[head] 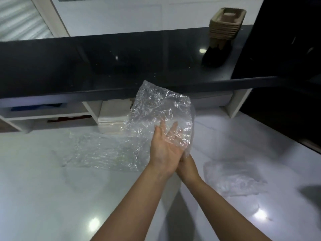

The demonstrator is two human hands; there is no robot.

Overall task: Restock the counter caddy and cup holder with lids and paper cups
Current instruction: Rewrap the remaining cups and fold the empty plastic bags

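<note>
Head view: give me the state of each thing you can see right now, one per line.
Left hand: open, palm flat against the held bag.
Right hand: gripping the held bag's lower edge.
Crinkled clear plastic bag: held up, looks empty.
Second clear plastic bag: lying flat on the white counter.
Third clear plastic bag: lying crumpled, right side.
Brown pulp cup carriers: stacked on the black ledge.
</note>
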